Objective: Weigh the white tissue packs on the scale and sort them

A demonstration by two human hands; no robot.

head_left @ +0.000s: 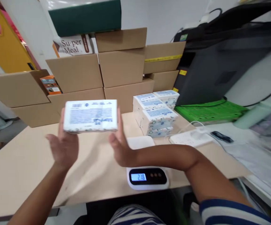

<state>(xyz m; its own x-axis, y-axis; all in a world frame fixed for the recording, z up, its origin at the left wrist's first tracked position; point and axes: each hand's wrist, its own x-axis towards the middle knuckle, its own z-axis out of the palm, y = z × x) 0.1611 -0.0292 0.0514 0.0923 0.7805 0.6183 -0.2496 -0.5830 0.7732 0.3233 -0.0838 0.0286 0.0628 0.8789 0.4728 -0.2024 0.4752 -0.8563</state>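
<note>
We hold a white pack up between our two hands, above the table and to the left of the scale. Our left hand, fairly flat with its thumb spread out, supports the pack's left end; our right hand, fingers up, supports the right end. Our right forearm crosses over the scale, whose display is lit. Beyond the scale we see similar packs stacked up, with cardboard boxes behind them.
</note>
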